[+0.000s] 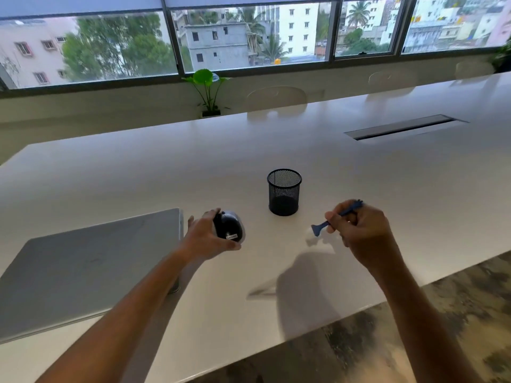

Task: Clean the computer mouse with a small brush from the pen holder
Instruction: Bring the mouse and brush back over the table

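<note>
1 mouse (228,227), 1 brush (331,220), 1 pen holder (284,192), 1 laptop (88,266)

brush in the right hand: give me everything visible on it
The brush is small, slim and blue, plastic by the look of it. Its thin handle runs up and to the right, its far tip poking out past the knuckles. The near end widens into a flat, fan-shaped head, pointing down-left toward the mouse but clear of it. The right hand pinches the handle midway; nothing else touches it. It hangs above the white table, to the right of the mesh pen holder. Bristle detail is too blurred to tell.
</note>
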